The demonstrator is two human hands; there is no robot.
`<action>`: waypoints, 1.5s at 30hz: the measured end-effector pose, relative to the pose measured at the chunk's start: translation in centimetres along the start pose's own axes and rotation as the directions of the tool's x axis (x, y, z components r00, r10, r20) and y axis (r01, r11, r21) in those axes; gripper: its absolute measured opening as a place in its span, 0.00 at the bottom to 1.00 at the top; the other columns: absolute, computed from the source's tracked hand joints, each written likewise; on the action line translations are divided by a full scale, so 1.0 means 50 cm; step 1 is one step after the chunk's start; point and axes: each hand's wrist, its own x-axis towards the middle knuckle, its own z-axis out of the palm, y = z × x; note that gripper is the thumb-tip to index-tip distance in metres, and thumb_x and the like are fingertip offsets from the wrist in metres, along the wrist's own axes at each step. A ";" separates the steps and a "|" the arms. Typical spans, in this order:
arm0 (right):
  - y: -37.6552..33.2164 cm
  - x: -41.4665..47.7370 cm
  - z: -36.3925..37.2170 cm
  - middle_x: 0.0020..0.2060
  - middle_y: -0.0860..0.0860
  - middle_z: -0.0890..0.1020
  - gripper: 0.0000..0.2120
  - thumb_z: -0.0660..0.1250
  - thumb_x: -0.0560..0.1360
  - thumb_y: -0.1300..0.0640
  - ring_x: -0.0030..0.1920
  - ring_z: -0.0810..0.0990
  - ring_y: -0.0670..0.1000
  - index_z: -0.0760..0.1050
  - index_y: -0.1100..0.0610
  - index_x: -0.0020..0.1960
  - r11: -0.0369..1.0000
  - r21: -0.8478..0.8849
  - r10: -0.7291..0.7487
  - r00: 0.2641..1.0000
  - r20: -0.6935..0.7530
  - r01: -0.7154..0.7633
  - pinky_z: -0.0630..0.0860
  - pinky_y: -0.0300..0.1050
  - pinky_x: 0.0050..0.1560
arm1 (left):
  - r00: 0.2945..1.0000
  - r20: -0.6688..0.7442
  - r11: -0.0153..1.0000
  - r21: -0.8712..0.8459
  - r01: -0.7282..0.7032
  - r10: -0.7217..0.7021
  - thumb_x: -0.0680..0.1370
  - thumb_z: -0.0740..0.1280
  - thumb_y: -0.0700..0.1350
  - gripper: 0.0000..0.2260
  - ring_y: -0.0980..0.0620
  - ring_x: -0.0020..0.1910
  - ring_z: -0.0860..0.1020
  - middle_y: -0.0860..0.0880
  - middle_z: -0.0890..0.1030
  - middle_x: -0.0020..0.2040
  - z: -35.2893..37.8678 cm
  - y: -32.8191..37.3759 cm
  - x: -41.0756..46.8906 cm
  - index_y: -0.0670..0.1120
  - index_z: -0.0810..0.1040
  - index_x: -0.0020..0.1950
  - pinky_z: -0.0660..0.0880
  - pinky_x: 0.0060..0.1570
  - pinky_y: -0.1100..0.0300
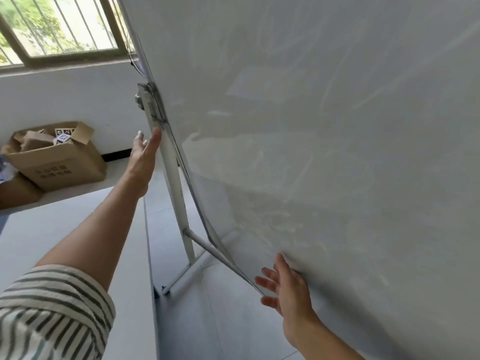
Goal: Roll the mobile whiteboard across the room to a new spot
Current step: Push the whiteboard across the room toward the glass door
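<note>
The mobile whiteboard (pixel 324 139) fills the right and centre of the head view, its white panel tilted towards me. A white metal upright of its stand (pixel 171 178) runs down the board's left edge to a base foot with a caster (pixel 165 289) on the floor. My left hand (pixel 144 154) reaches up with fingers spread, its fingertips touching the upright just below the pivot bracket (pixel 145 97). My right hand (pixel 285 284) lies flat with fingers apart against the board's lower left edge. Neither hand is closed around anything.
A white table (pixel 78 229) lies at my left, its edge close to the stand's foot. An open cardboard box (pixel 57 159) with packing and printed markers stands by the wall under a barred window (pixel 59 27). Grey floor tiles (pixel 207 320) run below the board.
</note>
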 end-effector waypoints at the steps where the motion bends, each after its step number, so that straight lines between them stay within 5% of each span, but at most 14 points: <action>1: -0.009 0.012 0.001 0.54 0.53 0.82 0.13 0.62 0.77 0.43 0.47 0.85 0.52 0.73 0.52 0.54 1.000 0.002 0.000 1.000 -0.002 0.000 0.77 0.45 0.31 | 1.000 0.025 1.000 -0.003 0.002 -0.002 0.78 0.57 0.65 0.36 0.47 0.77 0.60 0.47 0.60 0.79 0.012 0.007 0.025 0.49 0.52 0.80 0.57 0.75 0.44; 6: -0.065 0.067 0.004 0.52 0.53 0.83 0.13 0.62 0.77 0.43 0.46 0.86 0.52 0.75 0.52 0.50 1.000 0.029 -0.006 0.997 -0.073 0.009 0.74 0.44 0.29 | 0.994 0.105 0.999 -0.021 -0.032 0.034 0.71 0.60 0.70 0.30 0.46 0.67 0.73 0.48 0.76 0.66 0.072 0.034 0.134 0.53 0.72 0.66 0.67 0.69 0.48; 10: -0.105 0.114 0.005 0.51 0.53 0.84 0.16 0.60 0.78 0.43 0.46 0.85 0.52 0.75 0.55 0.51 0.996 0.027 -0.075 0.981 -0.180 0.081 0.74 0.44 0.31 | 0.974 0.215 0.997 0.007 -0.080 0.077 0.71 0.62 0.71 0.19 0.47 0.46 0.77 0.48 0.79 0.47 0.139 0.056 0.214 0.58 0.78 0.48 0.75 0.48 0.53; 13: -0.130 0.154 0.013 0.52 0.54 0.83 0.15 0.60 0.78 0.44 0.46 0.84 0.53 0.75 0.55 0.52 0.989 0.085 -0.091 0.952 -0.291 0.120 0.73 0.44 0.32 | 0.947 0.295 0.990 0.033 -0.140 0.124 0.63 0.63 0.77 0.26 0.47 0.45 0.76 0.46 0.79 0.45 0.196 0.062 0.271 0.58 0.81 0.43 0.73 0.51 0.50; 16: -0.152 0.198 0.011 0.53 0.54 0.83 0.16 0.61 0.78 0.44 0.44 0.84 0.53 0.75 0.57 0.53 0.978 0.111 -0.113 0.896 -0.429 0.176 0.72 0.45 0.33 | 0.888 0.431 0.985 -0.018 -0.170 0.161 0.62 0.64 0.78 0.35 0.50 0.50 0.73 0.49 0.76 0.50 0.267 0.070 0.317 0.49 0.75 0.51 0.71 0.56 0.49; 18: -0.167 0.230 0.004 0.54 0.54 0.82 0.17 0.61 0.78 0.44 0.43 0.84 0.53 0.74 0.57 0.54 0.968 0.117 -0.127 0.838 -0.531 0.221 0.72 0.45 0.33 | 0.831 0.531 0.986 -0.065 -0.155 0.165 0.64 0.63 0.77 0.35 0.50 0.60 0.73 0.52 0.76 0.58 0.324 0.084 0.333 0.51 0.74 0.56 0.67 0.68 0.48; 20: -0.182 0.254 -0.013 0.54 0.55 0.81 0.13 0.62 0.78 0.45 0.42 0.83 0.52 0.72 0.55 0.51 0.953 0.138 -0.130 0.775 -0.618 0.270 0.71 0.44 0.31 | 0.781 0.596 0.982 -0.119 -0.145 0.187 0.65 0.63 0.75 0.31 0.47 0.61 0.75 0.51 0.78 0.56 0.382 0.096 0.333 0.53 0.73 0.55 0.67 0.70 0.45; 23: -0.199 0.277 -0.054 0.53 0.58 0.79 0.12 0.63 0.78 0.46 0.40 0.82 0.53 0.69 0.55 0.48 0.925 0.191 -0.091 0.683 -0.725 0.327 0.70 0.43 0.29 | 0.706 0.667 0.971 -0.185 -0.151 0.237 0.68 0.64 0.71 0.24 0.49 0.53 0.79 0.51 0.81 0.49 0.462 0.107 0.319 0.52 0.74 0.51 0.70 0.67 0.41; 27: -0.208 0.288 -0.128 0.53 0.59 0.80 0.14 0.63 0.78 0.46 0.41 0.83 0.55 0.70 0.57 0.52 0.904 0.203 -0.060 0.581 -0.811 0.377 0.70 0.43 0.29 | 0.586 0.766 0.963 -0.245 -0.111 0.263 0.68 0.65 0.68 0.23 0.47 0.52 0.81 0.49 0.82 0.50 0.565 0.121 0.295 0.53 0.76 0.53 0.72 0.64 0.38; 30: -0.202 0.291 -0.197 0.51 0.59 0.80 0.17 0.63 0.78 0.46 0.40 0.83 0.54 0.69 0.59 0.56 0.878 0.208 -0.036 0.495 -0.868 0.430 0.70 0.42 0.29 | 0.475 0.839 0.962 -0.264 -0.071 0.265 0.67 0.67 0.66 0.22 0.53 0.42 0.81 0.55 0.84 0.38 0.653 0.133 0.268 0.51 0.76 0.50 0.74 0.58 0.45; 35: -0.201 0.283 -0.267 0.51 0.59 0.80 0.14 0.62 0.79 0.48 0.41 0.82 0.56 0.68 0.59 0.56 0.854 0.203 -0.007 0.400 -0.916 0.479 0.70 0.43 0.31 | 0.214 0.941 0.964 -0.267 -0.003 0.261 0.62 0.75 0.64 0.24 0.56 0.39 0.81 0.56 0.83 0.38 0.758 0.154 0.238 0.50 0.77 0.50 0.72 0.47 0.55; 40: -0.218 0.279 -0.326 0.51 0.57 0.78 0.12 0.61 0.79 0.48 0.44 0.82 0.57 0.66 0.56 0.54 0.840 0.224 0.059 0.329 -0.943 0.494 0.70 0.44 0.32 | 0.000 0.971 0.971 -0.240 0.016 0.240 0.59 0.78 0.65 0.34 0.45 0.49 0.74 0.42 0.75 0.50 0.861 0.191 0.161 0.43 0.75 0.54 0.70 0.54 0.51; 45: -0.242 0.283 -0.354 0.49 0.55 0.77 0.15 0.61 0.79 0.46 0.43 0.81 0.55 0.66 0.58 0.55 0.833 0.223 0.083 0.285 -0.955 0.507 0.71 0.44 0.31 | -0.137 0.965 0.973 -0.229 -0.039 0.222 0.57 0.77 0.67 0.35 0.48 0.51 0.81 0.45 0.82 0.50 0.948 0.208 0.088 0.44 0.80 0.53 0.77 0.55 0.52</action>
